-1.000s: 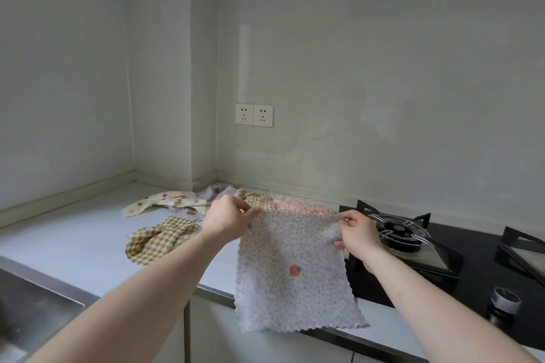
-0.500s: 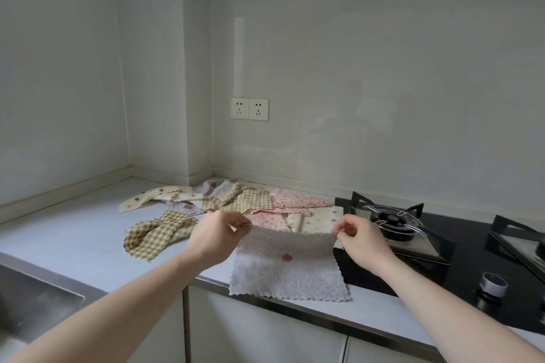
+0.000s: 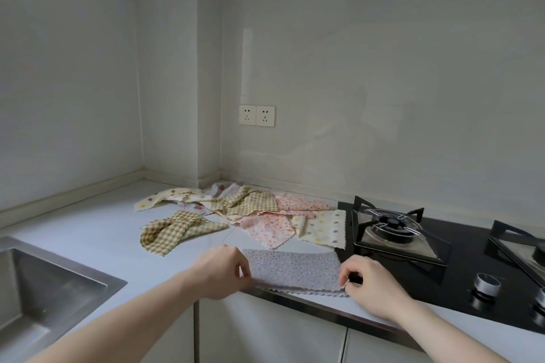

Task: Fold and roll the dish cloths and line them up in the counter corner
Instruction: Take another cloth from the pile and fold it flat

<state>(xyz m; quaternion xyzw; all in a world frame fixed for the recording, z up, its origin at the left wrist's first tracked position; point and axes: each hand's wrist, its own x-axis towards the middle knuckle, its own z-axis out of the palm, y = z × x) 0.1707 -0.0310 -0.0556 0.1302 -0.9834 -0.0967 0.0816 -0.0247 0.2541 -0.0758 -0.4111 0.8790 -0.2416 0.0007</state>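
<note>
A pale lilac speckled dish cloth [image 3: 295,270] lies folded in half on the counter's front edge. My left hand [image 3: 222,270] pinches its near left corner and my right hand [image 3: 367,281] pinches its near right corner. Behind it lies a loose heap of cloths: a green checked cloth [image 3: 174,228], a second checked cloth [image 3: 247,200], pink floral cloths [image 3: 269,227], a cream dotted cloth [image 3: 324,227] and another cream dotted cloth [image 3: 163,196] toward the counter corner [image 3: 147,183].
A steel sink [image 3: 38,286] is sunk into the white counter [image 3: 88,227] at the left. A black gas hob [image 3: 392,230] with a knob [image 3: 486,284] sits to the right of the cloths. Two wall sockets [image 3: 256,115] are above.
Both hands lowered the hanging lilac cloth onto the counter and brought its top edge toward me, so it now lies folded in half. The camera tilted down.
</note>
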